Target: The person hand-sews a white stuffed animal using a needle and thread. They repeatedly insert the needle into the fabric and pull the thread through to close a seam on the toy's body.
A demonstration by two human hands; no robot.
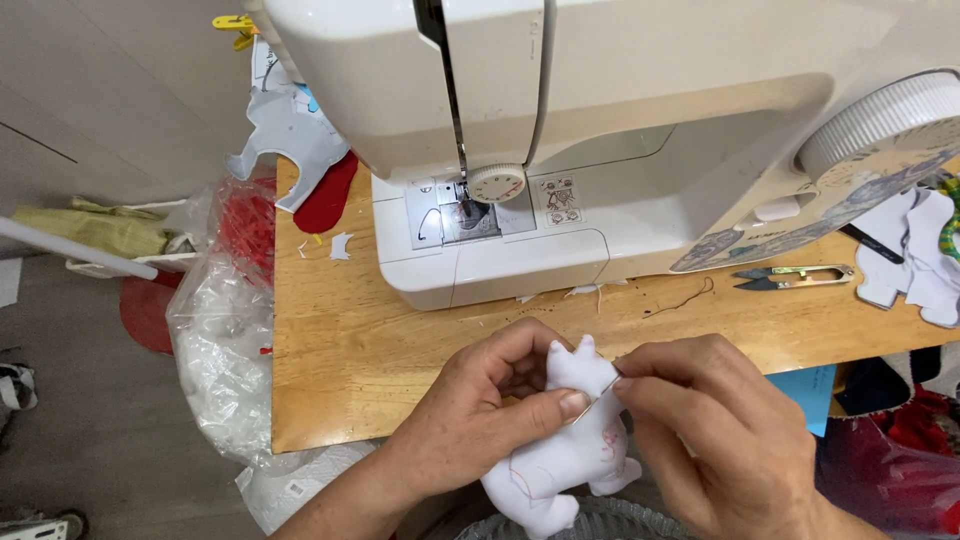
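Near the table's [340, 340] front edge, the left hand [470, 420] has its grip closed on a small white stuffed toy [560, 455]; the right hand [730, 430] pinches a needle [598, 398] at the toy's top, sewing machine [600, 150] beyond

A small square diagram label [561, 200] is seen on the sewing machine's front; crumpled clear plastic bags [215, 340] are heaped left of the desk [340, 340].

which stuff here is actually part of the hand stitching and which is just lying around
In use: white stuffed fabric toy, needle, left hand, right hand.

Lying about: sewing machine, thread snips, white fabric cutouts, clear plastic bag, loose thread.
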